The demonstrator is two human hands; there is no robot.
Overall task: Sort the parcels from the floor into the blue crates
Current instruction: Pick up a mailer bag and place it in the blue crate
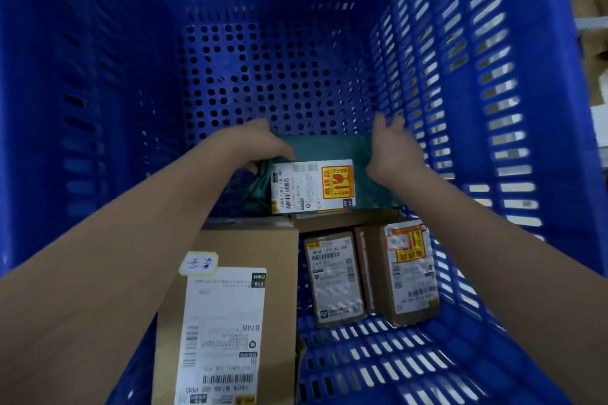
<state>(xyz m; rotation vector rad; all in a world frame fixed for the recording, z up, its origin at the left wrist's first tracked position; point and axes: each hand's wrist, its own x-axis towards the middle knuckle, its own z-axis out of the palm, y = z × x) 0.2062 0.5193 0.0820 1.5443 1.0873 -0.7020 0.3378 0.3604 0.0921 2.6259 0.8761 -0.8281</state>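
Main risk as we see it: the green parcel (332, 171) carries a fragile sticker, so letting go too early or pushing it down onto the brown boxes (332, 276) just below our wrists could damage what's inside; it's a soft bag & may slump. Left hand (263, 146) curls over its far-left corner, gripping. Right hand (393, 149) rests on the far-right edge, fingers fairly straight, tips near the blue crate (460, 82) wall. Parcel sits between both hands, low inside the crate
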